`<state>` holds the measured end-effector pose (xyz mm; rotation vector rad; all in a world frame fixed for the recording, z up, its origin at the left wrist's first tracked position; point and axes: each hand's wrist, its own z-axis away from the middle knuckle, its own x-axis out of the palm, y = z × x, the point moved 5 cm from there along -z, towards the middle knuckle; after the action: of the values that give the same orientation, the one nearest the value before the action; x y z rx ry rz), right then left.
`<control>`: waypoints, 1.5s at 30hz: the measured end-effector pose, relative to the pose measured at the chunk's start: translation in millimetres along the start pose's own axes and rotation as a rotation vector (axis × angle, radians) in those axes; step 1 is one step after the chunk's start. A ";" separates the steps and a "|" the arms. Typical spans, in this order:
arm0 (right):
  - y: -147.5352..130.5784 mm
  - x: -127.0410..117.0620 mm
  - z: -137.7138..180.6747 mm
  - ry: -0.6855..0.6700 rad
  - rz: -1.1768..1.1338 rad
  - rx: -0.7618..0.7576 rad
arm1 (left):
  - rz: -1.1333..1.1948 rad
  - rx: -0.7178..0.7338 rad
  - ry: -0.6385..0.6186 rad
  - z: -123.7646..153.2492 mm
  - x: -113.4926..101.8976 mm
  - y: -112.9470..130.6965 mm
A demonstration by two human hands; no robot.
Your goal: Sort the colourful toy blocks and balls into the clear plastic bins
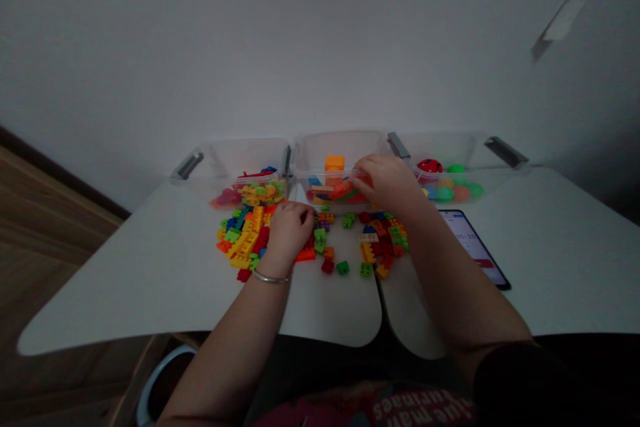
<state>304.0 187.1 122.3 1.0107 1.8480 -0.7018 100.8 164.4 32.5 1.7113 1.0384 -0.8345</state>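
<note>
My left hand (291, 230) rests palm-down over a pile of toy building bricks (247, 243), its fingers curled; whatever is under them is hidden. My right hand (389, 181) reaches over the front rim of the middle clear plastic box (345, 140). Between its thumb and fingers shows an orange-red toy brick (367, 179). Inside that box lie larger blocks, among them an orange block (335, 163). Smaller loose bricks (384, 240) in red, green and yellow are scattered on the table below my right hand.
The left clear box (240, 150) holds yellow and reddish pieces. Coloured balls (453, 192) lie in the right clear box (450, 143). A phone (475, 247) is beside my right forearm. Two white tabletops (330, 313) meet at a gap, with a wall behind.
</note>
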 end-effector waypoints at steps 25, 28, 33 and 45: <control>-51.3 45.2 12.3 -0.493 -0.026 -0.154 | -0.033 0.007 -0.008 0.1 -0.9 2.3; -52.4 44.5 16.4 -0.530 0.027 -0.110 | -0.024 0.005 -0.006 0.1 -1.2 2.3; -54.8 40.4 20.1 -0.557 0.087 -0.057 | -0.025 0.006 -0.004 -0.1 -0.7 2.2; -56.9 50.9 22.0 -0.574 0.006 -0.040 | -0.045 0.010 -0.013 -0.3 -1.0 2.8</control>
<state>250.8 159.1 70.5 0.6920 1.3502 -0.8445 103.0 163.8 34.5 1.6944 1.0683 -0.8802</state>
